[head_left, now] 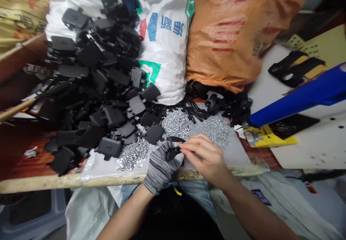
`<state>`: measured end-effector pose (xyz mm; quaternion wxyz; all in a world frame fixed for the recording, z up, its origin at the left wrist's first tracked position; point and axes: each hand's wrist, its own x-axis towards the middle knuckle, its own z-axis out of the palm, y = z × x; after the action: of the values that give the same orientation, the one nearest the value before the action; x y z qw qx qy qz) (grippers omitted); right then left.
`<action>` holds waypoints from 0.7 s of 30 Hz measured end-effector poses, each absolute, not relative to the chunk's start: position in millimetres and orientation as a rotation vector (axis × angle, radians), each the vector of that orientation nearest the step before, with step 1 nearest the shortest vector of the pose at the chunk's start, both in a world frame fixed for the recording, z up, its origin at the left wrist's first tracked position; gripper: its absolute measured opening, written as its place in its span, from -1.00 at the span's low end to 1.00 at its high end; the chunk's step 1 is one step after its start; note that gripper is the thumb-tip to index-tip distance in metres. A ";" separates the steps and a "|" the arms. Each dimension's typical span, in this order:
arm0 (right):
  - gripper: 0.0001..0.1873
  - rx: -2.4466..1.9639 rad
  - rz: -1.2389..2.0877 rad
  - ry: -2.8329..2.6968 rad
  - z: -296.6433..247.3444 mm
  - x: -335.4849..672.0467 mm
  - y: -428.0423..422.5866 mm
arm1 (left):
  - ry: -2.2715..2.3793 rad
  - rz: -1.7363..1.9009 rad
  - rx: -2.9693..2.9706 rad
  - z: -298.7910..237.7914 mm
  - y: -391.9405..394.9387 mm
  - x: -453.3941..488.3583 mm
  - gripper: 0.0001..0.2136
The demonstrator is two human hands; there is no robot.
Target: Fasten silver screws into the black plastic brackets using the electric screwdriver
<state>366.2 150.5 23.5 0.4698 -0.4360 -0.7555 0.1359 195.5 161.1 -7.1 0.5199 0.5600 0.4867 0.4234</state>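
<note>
My left hand [161, 166], in a grey knit glove, is closed around a small black plastic part [173, 152] above the table's front edge. My bare right hand [205, 158] pinches at that part from the right, and anything small between its fingertips is hidden. A heap of silver screws [177, 123] lies just beyond my hands, with a second heap [215, 130] to its right. Small silver fittings [133, 156] are spread to the left of my left hand. Behind them rises a large pile of similar black plastic parts [94, 88].
A white woven sack [164, 41] and an orange sack [224, 34] stand behind the pile. To the right lie a blue tool [300, 97], a yellow booklet [266, 137] and a white board [310, 142]. The wooden table edge [81, 179] runs in front of me.
</note>
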 end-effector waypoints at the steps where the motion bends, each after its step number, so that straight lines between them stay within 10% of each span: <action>1: -0.76 -1.041 0.307 -1.923 24.1 363.9 149.7 | 1.170 0.993 1.374 -8.7 159.8 196.7 -0.74; 15: -0.71 -1.161 0.180 -2.229 25.4 371.5 134.6 | 1.112 0.904 1.366 -22.2 155.4 210.1 -0.76; 21: -0.36 -1.296 -0.273 -1.795 42.6 422.7 133.1 | 1.035 0.904 1.243 -25.1 152.7 210.4 -0.70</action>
<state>422.7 133.1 42.6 0.4400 -0.5217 -0.7226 -0.1098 210.4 152.7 -25.1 0.6007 0.5364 0.4465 0.3898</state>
